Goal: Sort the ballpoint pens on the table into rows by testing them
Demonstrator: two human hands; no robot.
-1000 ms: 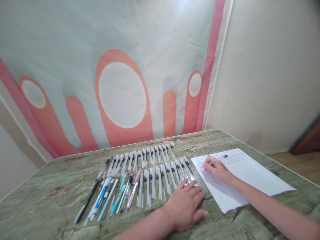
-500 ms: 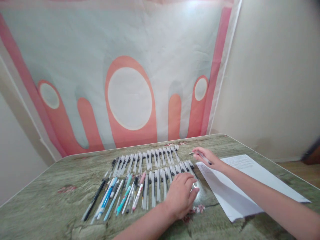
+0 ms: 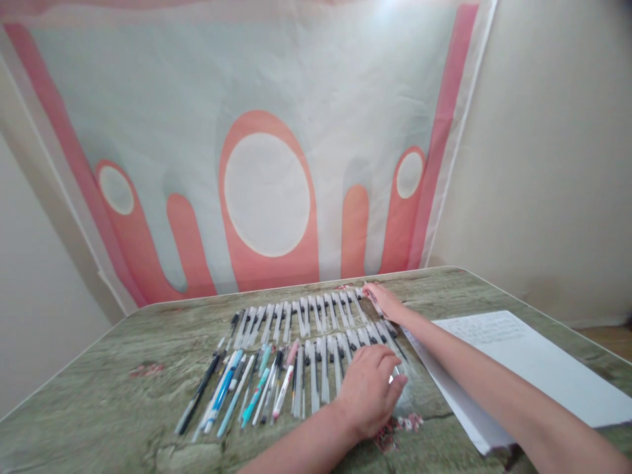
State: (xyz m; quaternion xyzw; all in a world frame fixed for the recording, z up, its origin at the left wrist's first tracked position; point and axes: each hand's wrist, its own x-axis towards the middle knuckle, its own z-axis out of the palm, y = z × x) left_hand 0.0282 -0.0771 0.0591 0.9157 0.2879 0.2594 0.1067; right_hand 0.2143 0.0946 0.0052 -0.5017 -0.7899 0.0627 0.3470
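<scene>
My right hand (image 3: 385, 301) is closed on a pen (image 3: 374, 303) at the right end of the back row of pens (image 3: 306, 313). The pen slants, its lower end close to the table. Over the right end of the front row of pens (image 3: 337, 365) rests my left hand (image 3: 370, 388), its fingers curled. Something small and bright shows between its thumb and forefinger; I cannot make out what it is. Most pens in both rows are clear with dark parts. At the front left lie mixed pens, among them a blue-and-white pen (image 3: 223, 390) and a turquoise pen (image 3: 256, 396).
A sheet of paper (image 3: 533, 375) with faint writing lies on the right, under my right forearm. The table (image 3: 123, 408) has a wood-look top with small flower prints. Behind it hangs a sheet (image 3: 266, 191) with pink and orange shapes.
My right hand has moved left and away from me with the pen, reaching the end of the back row. My left hand stays over the front row. The view has shifted slightly.
</scene>
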